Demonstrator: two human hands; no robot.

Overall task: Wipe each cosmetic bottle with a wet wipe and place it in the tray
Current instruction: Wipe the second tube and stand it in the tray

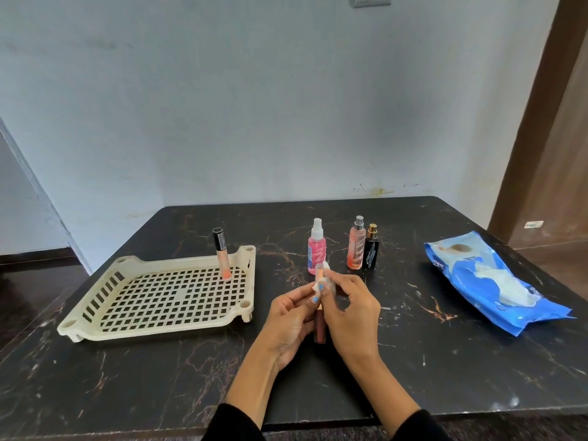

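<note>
Pale wall behind; black marble-pattern table (pixel 413 361) fills lower view. Cream slotted tray (pixel 105 326) at left, one lip-gloss tube (pixel 221 254) upright at its far edge. Blue wipes pack (pixel 496 281) at right, lettering partly readable: "nee". Three spray bottles (pixel 316 248) upright mid-table. Left hand (pixel 291 323) grips brown tube (pixel 415 329)... correction: brown tube (pixel 320 329). Right hand (pixel 350 316) pinches wet wipe (pixel 324 280) around tube's top.

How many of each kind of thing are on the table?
Spray bottles: 3 (pink spray bottle, peach spray bottle, black perfume bottle)
Lip gloss tubes: 2 (one in the tray, one held)
Tray: 1
Wipes pack: 1
Wet wipe: 1
Total: 8
</note>
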